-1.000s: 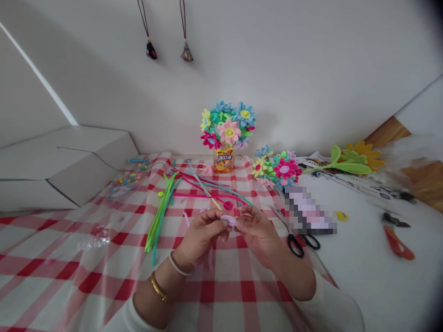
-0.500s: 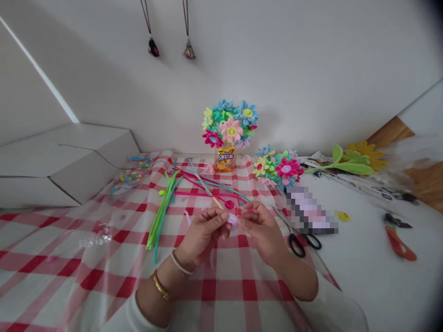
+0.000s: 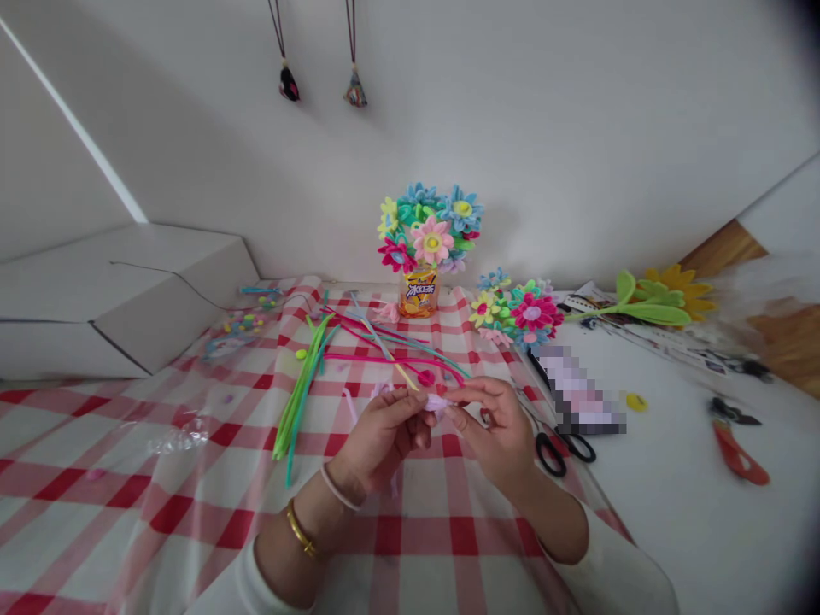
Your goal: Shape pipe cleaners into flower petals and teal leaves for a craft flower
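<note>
Between my two hands is a small folded bundle of lilac pipe cleaner (image 3: pixel 436 402), held over the checked tablecloth. My left hand (image 3: pixel 394 427) pinches one end of it with thumb and fingers. On the other end, the thumb and forefinger of my right hand (image 3: pixel 490 427) are closed. Part of the bundle is hidden by my fingers. Just beyond my hands lie red pipe cleaners (image 3: pixel 377 359) and a yellow one. To the left of them rests a bunch of green pipe cleaners (image 3: pixel 298 397).
A bottle vase (image 3: pixel 418 295) with fuzzy flowers (image 3: pixel 432 239) stands by the wall. More flowers (image 3: pixel 531 313) lie right of it. Scissors (image 3: pixel 552 453), pliers-like cutters (image 3: pixel 736 448) and a blurred-out phone-like object (image 3: pixel 576 389) are at right. A white box (image 3: pixel 121 299) stands at left.
My right hand has shifted slightly, its fingers straighter and lying along the lilac bundle. The left hand keeps its pinch. The whole view has moved a little.
</note>
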Demonstrator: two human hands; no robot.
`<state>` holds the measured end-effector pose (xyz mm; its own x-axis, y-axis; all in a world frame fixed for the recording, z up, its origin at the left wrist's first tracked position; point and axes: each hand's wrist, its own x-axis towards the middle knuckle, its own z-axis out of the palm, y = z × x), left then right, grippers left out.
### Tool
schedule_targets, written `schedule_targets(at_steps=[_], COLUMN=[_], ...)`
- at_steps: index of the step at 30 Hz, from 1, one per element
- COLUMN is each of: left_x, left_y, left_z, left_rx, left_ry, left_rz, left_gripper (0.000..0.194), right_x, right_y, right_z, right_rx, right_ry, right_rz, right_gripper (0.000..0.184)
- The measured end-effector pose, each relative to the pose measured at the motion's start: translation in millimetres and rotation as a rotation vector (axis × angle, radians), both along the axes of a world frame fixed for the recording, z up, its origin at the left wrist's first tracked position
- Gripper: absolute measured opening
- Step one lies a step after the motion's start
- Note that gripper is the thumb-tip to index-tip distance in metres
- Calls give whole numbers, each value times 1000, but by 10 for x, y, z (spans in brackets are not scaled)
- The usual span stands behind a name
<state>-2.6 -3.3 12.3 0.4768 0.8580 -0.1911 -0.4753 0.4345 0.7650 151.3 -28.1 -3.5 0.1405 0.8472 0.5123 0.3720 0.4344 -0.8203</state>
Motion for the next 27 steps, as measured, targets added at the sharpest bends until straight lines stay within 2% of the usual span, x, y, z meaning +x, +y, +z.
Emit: schedule_targets(at_steps=[9,16,22,27], left_x=[-10,-8,-10,-2], left_y=[4,-14,5,-2], left_z=[6,3,-1,-8], left_rx=[-76,-62,38,37], left_ry=[-20,-15,-21,-9], left_rz=[1,-2,-29,-45], left_gripper=[16,15,12,13], right_x=[42,52,47,52], right_y=[5,11,13,-1], right_z=[28,63,57,67], right_rx=[118,187,154,132], right_ry=[-253,-296,-277,-261], right_rz=[-56,-77,-65,-62], right_gripper=[24,19,17,14])
